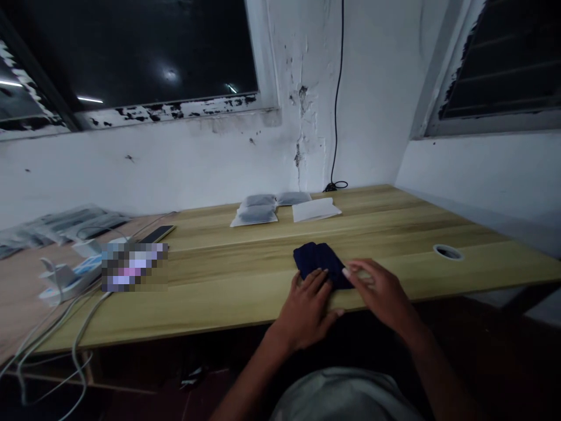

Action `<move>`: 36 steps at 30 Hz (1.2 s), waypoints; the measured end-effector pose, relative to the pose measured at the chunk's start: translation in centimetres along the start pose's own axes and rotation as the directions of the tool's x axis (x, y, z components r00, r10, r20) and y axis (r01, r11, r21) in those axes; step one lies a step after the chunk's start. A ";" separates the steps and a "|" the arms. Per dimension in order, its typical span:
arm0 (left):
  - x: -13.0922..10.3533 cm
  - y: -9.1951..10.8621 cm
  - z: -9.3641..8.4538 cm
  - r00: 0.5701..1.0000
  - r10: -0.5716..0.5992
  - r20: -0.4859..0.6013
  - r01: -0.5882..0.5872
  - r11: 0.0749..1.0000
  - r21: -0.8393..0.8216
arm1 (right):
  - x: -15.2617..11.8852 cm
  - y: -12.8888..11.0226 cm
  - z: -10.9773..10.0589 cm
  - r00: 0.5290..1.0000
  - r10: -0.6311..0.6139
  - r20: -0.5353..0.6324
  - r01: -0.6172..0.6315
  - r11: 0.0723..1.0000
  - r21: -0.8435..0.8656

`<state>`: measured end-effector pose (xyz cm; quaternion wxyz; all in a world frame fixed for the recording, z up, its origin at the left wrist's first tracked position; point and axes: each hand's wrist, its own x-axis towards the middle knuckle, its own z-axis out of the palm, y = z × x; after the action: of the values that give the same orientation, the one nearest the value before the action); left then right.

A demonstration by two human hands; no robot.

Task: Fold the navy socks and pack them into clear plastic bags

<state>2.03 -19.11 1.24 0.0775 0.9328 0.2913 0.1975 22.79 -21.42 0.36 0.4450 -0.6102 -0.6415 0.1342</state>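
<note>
A folded dark navy cloth (319, 257) lies on the wooden table near its front edge; its exact kind does not show. My left hand (309, 307) rests on the cloth's near side, fingers stretched out over it and thumb pointing right. At the right edge of the cloth, my right hand (380, 289) has its fingers curled, thumb and fingertips pinching the fabric there. Part of the cloth's near edge is hidden under my left fingers.
Several frosted packets (258, 209) lie at the back, beside a flat white pouch (316, 209). A power strip (72, 280) with cables, a phone (158, 234) and a blurred-out item (134, 268) are on the left. A round cable hole (448, 252) is at right.
</note>
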 end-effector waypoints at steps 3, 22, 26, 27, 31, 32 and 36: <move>1.2 0.9 -0.9 0.972 0.195 0.132 -0.184 0.978 -0.097 | 1.5 2.0 -0.9 0.991 0.120 -0.055 -0.124 0.988 -0.091; 16.8 -16.2 1.5 0.973 -0.232 0.011 0.206 0.883 0.423 | 12.8 2.6 -3.0 0.843 0.334 0.423 -0.538 0.494 0.683; 13.1 -15.5 0.0 0.974 -0.228 0.003 0.205 0.882 0.425 | 15.3 2.5 -3.2 0.922 0.354 0.155 -0.330 0.511 0.794; 12.0 -15.5 -0.4 0.974 -0.225 0.005 0.203 0.890 0.409 | 15.7 2.2 -2.9 0.939 0.338 0.065 -0.250 0.542 0.802; 8.4 -15.9 -1.9 0.990 -0.138 0.020 0.125 0.941 0.313 | 16.1 -0.2 -1.0 0.940 0.224 -0.257 0.015 0.725 0.688; 7.9 -16.1 -2.2 0.993 -0.117 0.021 0.106 0.950 0.293 | 16.0 -0.8 -0.4 0.929 0.180 -0.324 0.063 0.785 0.616; 7.5 -16.5 -2.7 0.996 -0.085 0.015 0.079 0.968 0.239 | 15.6 -2.6 1.6 0.889 -0.143 -0.436 0.287 0.914 0.286</move>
<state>-1.87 -1.21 1.84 -0.0233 0.9250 0.3500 0.1462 22.04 -7.33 7.66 0.6799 -0.4616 -0.5662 0.0634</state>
